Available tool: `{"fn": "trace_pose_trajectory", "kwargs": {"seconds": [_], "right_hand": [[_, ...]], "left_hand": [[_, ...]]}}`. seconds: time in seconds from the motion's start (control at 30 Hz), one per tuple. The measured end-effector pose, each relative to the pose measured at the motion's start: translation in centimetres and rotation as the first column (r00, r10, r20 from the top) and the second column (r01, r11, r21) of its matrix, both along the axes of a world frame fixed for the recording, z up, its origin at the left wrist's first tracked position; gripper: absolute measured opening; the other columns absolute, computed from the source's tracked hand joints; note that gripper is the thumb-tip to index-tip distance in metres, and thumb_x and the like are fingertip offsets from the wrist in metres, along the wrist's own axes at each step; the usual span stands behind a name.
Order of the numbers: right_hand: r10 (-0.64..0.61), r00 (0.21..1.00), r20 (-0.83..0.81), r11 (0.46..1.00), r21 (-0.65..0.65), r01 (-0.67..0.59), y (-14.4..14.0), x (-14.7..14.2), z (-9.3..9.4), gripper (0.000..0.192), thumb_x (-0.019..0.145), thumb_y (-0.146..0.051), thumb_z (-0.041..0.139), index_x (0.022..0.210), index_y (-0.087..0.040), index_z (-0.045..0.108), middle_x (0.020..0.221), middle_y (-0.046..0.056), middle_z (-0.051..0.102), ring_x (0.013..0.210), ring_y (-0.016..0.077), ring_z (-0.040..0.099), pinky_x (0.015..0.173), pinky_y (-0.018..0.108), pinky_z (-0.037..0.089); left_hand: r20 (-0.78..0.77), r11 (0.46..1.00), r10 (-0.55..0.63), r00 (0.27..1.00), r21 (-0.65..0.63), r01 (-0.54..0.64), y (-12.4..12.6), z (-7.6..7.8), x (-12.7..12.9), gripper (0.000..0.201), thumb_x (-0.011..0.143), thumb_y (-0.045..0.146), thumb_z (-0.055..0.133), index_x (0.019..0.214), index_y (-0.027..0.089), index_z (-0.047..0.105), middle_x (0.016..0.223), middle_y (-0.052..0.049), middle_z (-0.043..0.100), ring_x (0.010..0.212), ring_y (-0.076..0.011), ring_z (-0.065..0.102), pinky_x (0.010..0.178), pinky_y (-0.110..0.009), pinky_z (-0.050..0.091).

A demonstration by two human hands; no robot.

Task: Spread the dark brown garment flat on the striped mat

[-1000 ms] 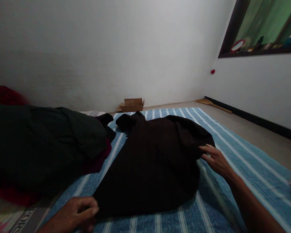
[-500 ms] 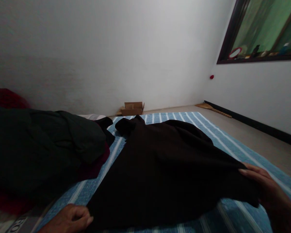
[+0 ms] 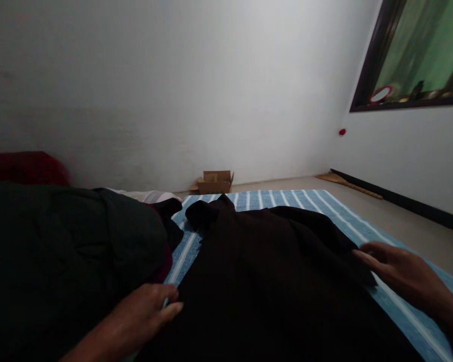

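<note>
The only view looks out from the person's head, forward and slightly down across a blue-and-white striped cloth (image 3: 417, 327). Closest to the lens lies near-black fabric (image 3: 249, 271), cut off by the bottom edge, with a bare left forearm (image 3: 101, 332) and bare right forearm (image 3: 440, 301) entering low at either side. Farther off, it faces a plain white wall (image 3: 226, 90) behind an open brown cardboard box (image 3: 215, 187), catching a dark-framed window (image 3: 423, 55) obliquely at upper right.

I see a dark garment (image 3: 256, 281) of matt cloth, woven-looking sheet (image 3: 402, 314), dull cardboard box (image 3: 214, 187), matt wall (image 3: 211, 90), perhaps wooden window frame (image 3: 378, 50)
</note>
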State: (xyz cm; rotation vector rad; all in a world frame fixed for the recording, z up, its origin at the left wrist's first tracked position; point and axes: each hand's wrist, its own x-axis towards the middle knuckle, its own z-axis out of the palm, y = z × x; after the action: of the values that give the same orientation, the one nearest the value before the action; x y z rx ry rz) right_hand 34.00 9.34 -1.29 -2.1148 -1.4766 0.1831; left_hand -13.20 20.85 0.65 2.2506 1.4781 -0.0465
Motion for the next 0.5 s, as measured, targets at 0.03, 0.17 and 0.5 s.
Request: {"fn": "trace_pose_trajectory", "kwargs": {"seconds": [0.03,0.17,0.5], "right_hand": [[0.06,0.998,0.018,0.998,-0.004,-0.06,2.6,-0.9,1.4,0.046,0.08,-0.062,0.042,0.085,-0.024,0.067,0.079,0.005,0.068,0.071,0.0215,0.062,0.06,0.03,0.046],[0.149,0.963,0.226,0.989,-0.052,-0.141,14.2,-5.0,4.2,0.034,0.085,-0.043,0.044,0.101,-0.02,0.063,0.102,0.009,0.064,0.093,0.0234,0.059,0.073,0.03,0.044],[0.2,0.914,0.354,0.944,-0.32,-0.082,23.9,-7.3,-1.4,0.021,0.078,-0.018,0.048,0.088,-0.016,0.066,0.091,0.013,0.067,0.086,0.0237,0.062,0.062,0.027,0.038]], "left_hand": [[0.014,0.998,-0.049,0.999,0.03,0.048,1.3,0.8,2.2,0.034,0.079,0.047,0.042,0.073,0.019,0.061,0.068,0.0,0.06,0.062,-0.0155,0.055,0.056,-0.025,0.038],[0.162,0.978,-0.141,0.977,0.174,0.113,7.2,1.0,10.9,0.02,0.077,0.03,0.046,0.073,0.018,0.062,0.07,0.001,0.061,0.069,-0.014,0.057,0.061,-0.022,0.039],[0.11,0.845,-0.061,0.992,0.535,-0.007,18.8,-3.2,19.5,0.024,0.082,0.015,0.04,0.091,0.015,0.063,0.097,-0.008,0.066,0.093,-0.0178,0.061,0.081,-0.026,0.044]]}}
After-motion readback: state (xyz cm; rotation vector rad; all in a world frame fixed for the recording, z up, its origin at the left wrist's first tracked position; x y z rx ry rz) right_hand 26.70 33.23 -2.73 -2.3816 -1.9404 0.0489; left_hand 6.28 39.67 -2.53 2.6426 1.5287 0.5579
